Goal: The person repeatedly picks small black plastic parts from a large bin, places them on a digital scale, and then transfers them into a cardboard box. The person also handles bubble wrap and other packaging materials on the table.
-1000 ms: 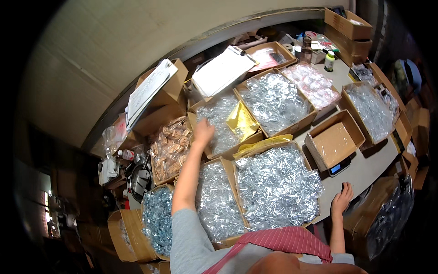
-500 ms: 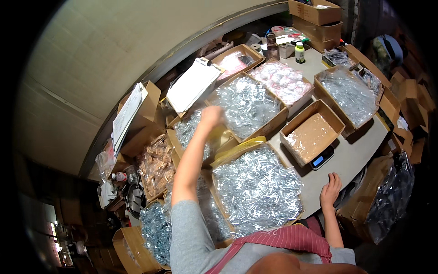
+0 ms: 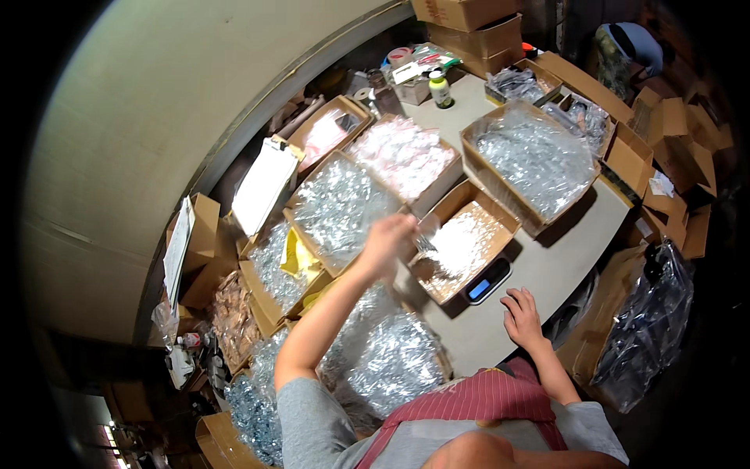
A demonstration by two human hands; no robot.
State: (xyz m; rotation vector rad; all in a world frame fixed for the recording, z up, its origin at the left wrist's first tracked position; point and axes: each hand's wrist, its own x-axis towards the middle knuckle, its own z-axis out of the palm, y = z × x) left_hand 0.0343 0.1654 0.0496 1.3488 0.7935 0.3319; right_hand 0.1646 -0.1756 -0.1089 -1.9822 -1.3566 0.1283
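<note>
My left hand, blurred by motion, is at the near left rim of a shallow cardboard box. Its fingers are closed on a small shiny grey piece, possibly a clear packet of metal parts; the blur hides its exact kind. That box sits on a scale with a lit blue display, and small pale bits cover its bottom. My right hand lies on the table edge beside the scale, fingers apart and holding nothing. A carton of shiny packed pieces stands in front of me, left of the hand.
Cartons of clear packets, pink-white packets and plastic-covered pieces surround the scale. A clipboard leans at the left. A green bottle stands at the back. A person bends over at the far right.
My left hand has moved right, from the cartons at the left to the box on the scale, with a shiny grey piece now in it. The view has shifted; my right hand stays at the table edge.
</note>
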